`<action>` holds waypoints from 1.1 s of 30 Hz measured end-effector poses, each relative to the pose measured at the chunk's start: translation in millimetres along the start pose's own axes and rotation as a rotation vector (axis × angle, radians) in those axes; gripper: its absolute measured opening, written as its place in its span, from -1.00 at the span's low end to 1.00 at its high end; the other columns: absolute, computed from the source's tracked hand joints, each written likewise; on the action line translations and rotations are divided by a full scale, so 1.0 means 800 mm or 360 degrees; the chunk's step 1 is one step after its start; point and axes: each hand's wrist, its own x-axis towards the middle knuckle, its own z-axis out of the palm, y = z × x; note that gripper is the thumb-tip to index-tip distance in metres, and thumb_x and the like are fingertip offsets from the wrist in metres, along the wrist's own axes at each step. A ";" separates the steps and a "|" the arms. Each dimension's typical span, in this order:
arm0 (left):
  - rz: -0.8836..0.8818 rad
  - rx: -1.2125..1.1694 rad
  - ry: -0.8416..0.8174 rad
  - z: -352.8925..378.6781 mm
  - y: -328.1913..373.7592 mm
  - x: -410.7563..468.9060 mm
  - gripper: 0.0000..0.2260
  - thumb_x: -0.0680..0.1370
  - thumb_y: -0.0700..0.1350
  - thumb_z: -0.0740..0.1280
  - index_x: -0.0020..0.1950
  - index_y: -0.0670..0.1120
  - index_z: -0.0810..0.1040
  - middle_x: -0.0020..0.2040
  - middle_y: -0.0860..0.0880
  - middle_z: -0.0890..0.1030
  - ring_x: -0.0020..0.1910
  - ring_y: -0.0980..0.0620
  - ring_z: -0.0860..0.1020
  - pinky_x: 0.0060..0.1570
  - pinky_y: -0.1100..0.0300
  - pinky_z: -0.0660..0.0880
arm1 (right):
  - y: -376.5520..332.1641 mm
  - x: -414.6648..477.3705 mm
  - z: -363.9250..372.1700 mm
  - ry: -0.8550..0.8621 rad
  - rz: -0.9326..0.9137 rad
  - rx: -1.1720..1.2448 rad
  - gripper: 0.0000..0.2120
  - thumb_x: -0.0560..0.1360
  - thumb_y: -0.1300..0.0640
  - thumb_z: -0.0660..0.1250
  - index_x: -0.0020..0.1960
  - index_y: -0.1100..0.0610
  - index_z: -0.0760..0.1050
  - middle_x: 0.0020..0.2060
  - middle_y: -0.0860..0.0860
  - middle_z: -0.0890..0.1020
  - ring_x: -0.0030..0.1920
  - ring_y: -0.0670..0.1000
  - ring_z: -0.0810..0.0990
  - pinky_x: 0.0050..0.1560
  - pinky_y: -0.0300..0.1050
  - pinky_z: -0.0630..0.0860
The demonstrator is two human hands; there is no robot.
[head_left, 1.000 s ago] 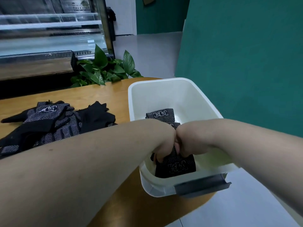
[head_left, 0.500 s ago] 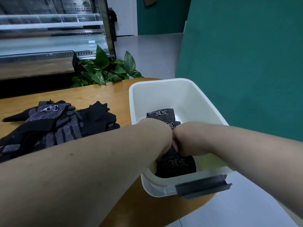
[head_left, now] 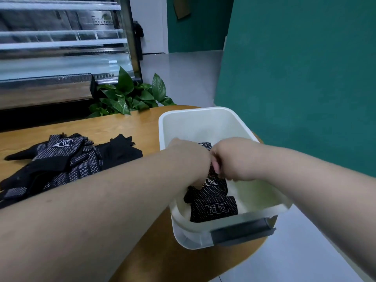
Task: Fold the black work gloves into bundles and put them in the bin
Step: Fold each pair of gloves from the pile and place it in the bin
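At the upper left of the frame stands a glass display case (head_left: 61, 47) with metal shelves. Below it, at the left of the wooden table (head_left: 126, 127), lies a loose pile of black work gloves (head_left: 61, 161) with white grip dots, unfolded and overlapping one another. Behind the table's far edge, left of centre, a leafy green plant (head_left: 130, 96) shows. Both bare forearms reach in from the lower corners and meet at the centre of the frame, over the white plastic bin (head_left: 203, 117), which sits at the right end of the table with a grey handle (head_left: 242, 233) on its near wall. The left hand (head_left: 189, 159) dips into the bin, its fingers curled down over the left edge of the middle bundle (head_left: 213, 186), which it grips. Just to its right, and touching it, the right hand (head_left: 234, 159) hovers above the same bundle with its fingers bent under; whether they pinch the cloth cannot be told. Two more folded bundles lie in the bin: the near bundle (head_left: 214, 208) rests against the front wall with its printed label facing up, and the far bundle (head_left: 206, 145) peeks out between the two hands. A green wall (head_left: 305, 78) fills the right side of the frame.
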 end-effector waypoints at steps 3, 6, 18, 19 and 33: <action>0.0052 -0.0110 0.0233 -0.012 -0.030 -0.017 -0.62 0.58 0.22 0.26 -0.29 -0.01 0.33 -0.30 0.07 0.37 -0.10 -0.08 0.43 -0.05 0.09 0.36 | -0.007 -0.013 -0.026 0.0132 0.0046 0.0197 -0.84 0.42 0.27 0.36 -0.25 0.03 0.54 -0.35 -0.02 0.68 -0.37 0.00 0.69 -0.36 -0.23 0.57; 0.0068 -0.0382 0.0436 -0.010 -0.060 -0.041 -0.70 0.60 0.19 0.23 -0.09 0.01 0.57 -0.29 0.10 0.44 -0.11 -0.02 0.44 -0.11 0.16 0.34 | -0.018 -0.033 -0.046 0.0302 -0.0002 0.0268 -0.88 0.39 0.24 0.41 -0.24 0.04 0.55 -0.35 -0.05 0.66 -0.36 0.01 0.70 -0.35 -0.17 0.58; -0.0364 -0.1078 0.0890 0.090 -0.136 -0.215 -0.78 0.59 0.14 0.27 -0.14 0.08 0.59 -0.23 0.14 0.61 -0.29 0.21 0.53 -0.26 0.21 0.48 | -0.137 -0.089 -0.075 0.0631 -0.0252 0.0372 -0.85 0.32 0.13 0.52 -0.23 -0.05 0.57 -0.35 -0.29 0.61 -0.43 -0.26 0.51 -0.36 -0.22 0.41; -0.0403 -0.1102 0.0874 0.102 -0.139 -0.228 -0.78 0.59 0.14 0.27 -0.16 0.08 0.59 -0.26 0.14 0.61 -0.31 0.22 0.53 -0.29 0.23 0.44 | -0.152 -0.091 -0.071 0.0603 -0.0291 0.0351 -0.86 0.32 0.13 0.52 -0.25 -0.01 0.56 -0.36 -0.22 0.62 -0.43 -0.22 0.51 -0.38 -0.23 0.39; -0.0848 -0.1545 0.0896 0.303 -0.188 -0.309 -0.76 0.55 0.18 0.32 -0.16 0.04 0.60 -0.29 0.06 0.62 -0.29 0.11 0.54 -0.21 0.14 0.51 | -0.336 -0.047 0.081 0.0480 -0.0465 0.0303 -0.86 0.39 0.05 0.43 -0.21 0.06 0.48 -0.31 -0.10 0.58 -0.29 -0.13 0.52 -0.32 -0.14 0.47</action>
